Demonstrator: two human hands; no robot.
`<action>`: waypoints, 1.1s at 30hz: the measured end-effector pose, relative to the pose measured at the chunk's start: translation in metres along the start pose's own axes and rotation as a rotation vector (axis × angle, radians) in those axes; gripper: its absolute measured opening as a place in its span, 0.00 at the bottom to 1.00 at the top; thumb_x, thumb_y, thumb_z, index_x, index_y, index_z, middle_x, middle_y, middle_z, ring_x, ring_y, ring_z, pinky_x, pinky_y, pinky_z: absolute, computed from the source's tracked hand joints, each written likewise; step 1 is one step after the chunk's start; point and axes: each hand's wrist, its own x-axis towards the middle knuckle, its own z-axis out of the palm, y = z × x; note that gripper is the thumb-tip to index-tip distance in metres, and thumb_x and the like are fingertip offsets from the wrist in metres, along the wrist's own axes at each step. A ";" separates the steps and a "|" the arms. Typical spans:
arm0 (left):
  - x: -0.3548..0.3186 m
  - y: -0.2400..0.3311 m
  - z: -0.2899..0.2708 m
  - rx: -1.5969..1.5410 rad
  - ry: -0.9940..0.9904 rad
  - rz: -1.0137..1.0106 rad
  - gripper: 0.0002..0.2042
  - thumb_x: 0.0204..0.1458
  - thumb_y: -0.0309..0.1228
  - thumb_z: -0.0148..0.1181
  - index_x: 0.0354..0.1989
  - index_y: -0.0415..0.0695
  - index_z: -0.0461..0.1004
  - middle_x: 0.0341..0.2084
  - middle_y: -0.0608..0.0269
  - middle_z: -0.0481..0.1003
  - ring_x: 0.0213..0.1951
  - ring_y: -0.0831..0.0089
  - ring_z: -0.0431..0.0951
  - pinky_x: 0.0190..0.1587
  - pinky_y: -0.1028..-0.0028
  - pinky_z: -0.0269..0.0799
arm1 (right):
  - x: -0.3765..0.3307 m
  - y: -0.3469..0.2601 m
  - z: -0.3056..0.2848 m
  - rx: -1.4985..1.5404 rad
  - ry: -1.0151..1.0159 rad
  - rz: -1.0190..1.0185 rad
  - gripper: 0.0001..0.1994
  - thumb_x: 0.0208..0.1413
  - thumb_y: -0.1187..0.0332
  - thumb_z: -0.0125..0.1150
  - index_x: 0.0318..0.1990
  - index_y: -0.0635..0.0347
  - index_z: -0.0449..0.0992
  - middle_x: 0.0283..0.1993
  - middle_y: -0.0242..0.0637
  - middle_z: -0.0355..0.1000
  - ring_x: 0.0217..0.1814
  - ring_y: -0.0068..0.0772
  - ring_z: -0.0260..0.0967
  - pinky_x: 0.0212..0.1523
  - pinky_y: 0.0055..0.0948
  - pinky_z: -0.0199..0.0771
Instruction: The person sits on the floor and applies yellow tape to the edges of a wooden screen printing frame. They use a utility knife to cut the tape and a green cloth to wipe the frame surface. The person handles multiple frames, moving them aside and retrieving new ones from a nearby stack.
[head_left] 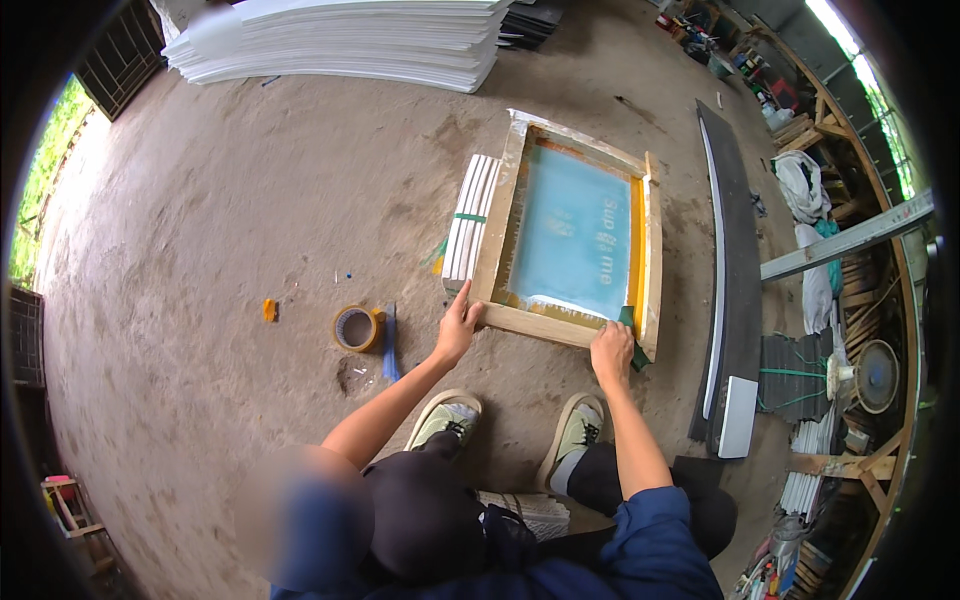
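Observation:
A screen printing frame of worn wood lies in front of me, its mesh light blue with faint lettering. Yellowish ink runs along the right inner side. My left hand grips the near left corner, the index finger pointing up along the side rail. Curled over the near rail by the right corner is my right hand. A dark green piece shows beside and beyond that hand; its kind is hard to make out. Under the frame's left side sticks out a stack of white boards bound with a green strap.
A roll of brown tape and a blue strip lie on the floor to the left. Farther off is a tall stack of white sheets. Long dark panels and a fan stand at the right.

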 end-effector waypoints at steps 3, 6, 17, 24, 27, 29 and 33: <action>0.003 -0.010 -0.004 -0.036 0.016 0.025 0.27 0.58 0.36 0.50 0.65 0.54 0.51 0.47 0.48 0.70 0.46 0.68 0.72 0.49 0.70 0.67 | -0.002 -0.030 0.001 0.049 -0.007 -0.007 0.10 0.52 0.72 0.48 0.33 0.69 0.74 0.36 0.48 0.72 0.43 0.47 0.66 0.47 0.41 0.65; -0.001 0.000 0.003 -0.122 -0.038 0.015 0.28 0.59 0.35 0.49 0.66 0.53 0.48 0.52 0.49 0.67 0.50 0.68 0.69 0.51 0.71 0.66 | -0.008 -0.075 0.004 0.166 0.000 -0.103 0.10 0.52 0.72 0.47 0.34 0.68 0.74 0.37 0.47 0.71 0.43 0.48 0.66 0.47 0.42 0.65; 0.004 0.000 -0.007 -0.336 -0.218 -0.131 0.29 0.60 0.31 0.46 0.68 0.55 0.41 0.44 0.65 0.70 0.44 0.76 0.72 0.45 0.72 0.73 | -0.005 -0.151 0.024 0.638 -0.043 -0.276 0.06 0.48 0.72 0.58 0.33 0.65 0.72 0.33 0.43 0.70 0.41 0.48 0.65 0.44 0.41 0.64; 0.000 0.007 -0.009 -0.363 -0.217 -0.130 0.29 0.60 0.33 0.47 0.68 0.57 0.41 0.47 0.63 0.68 0.46 0.75 0.71 0.47 0.71 0.72 | 0.003 -0.153 0.018 0.729 -0.073 -0.129 0.10 0.47 0.68 0.63 0.32 0.65 0.72 0.33 0.45 0.71 0.39 0.50 0.67 0.40 0.41 0.65; 0.000 0.010 -0.012 -0.378 -0.225 -0.153 0.29 0.60 0.32 0.47 0.67 0.57 0.43 0.48 0.62 0.68 0.46 0.73 0.71 0.47 0.71 0.72 | 0.001 -0.156 0.021 0.715 0.016 -0.138 0.10 0.47 0.68 0.63 0.33 0.66 0.72 0.32 0.46 0.71 0.38 0.51 0.67 0.38 0.41 0.65; -0.001 0.014 -0.012 -0.428 -0.237 -0.215 0.29 0.59 0.32 0.48 0.67 0.56 0.44 0.48 0.60 0.68 0.46 0.72 0.71 0.47 0.73 0.71 | 0.000 -0.155 0.023 0.711 0.033 -0.123 0.11 0.48 0.67 0.62 0.33 0.66 0.72 0.32 0.47 0.71 0.37 0.51 0.67 0.37 0.41 0.65; 0.009 0.008 -0.026 -0.183 -0.276 -0.122 0.28 0.58 0.33 0.50 0.66 0.55 0.48 0.48 0.57 0.69 0.44 0.72 0.72 0.45 0.72 0.71 | 0.012 -0.150 0.025 0.732 0.122 0.196 0.11 0.52 0.64 0.59 0.34 0.65 0.72 0.32 0.49 0.72 0.36 0.50 0.69 0.37 0.39 0.66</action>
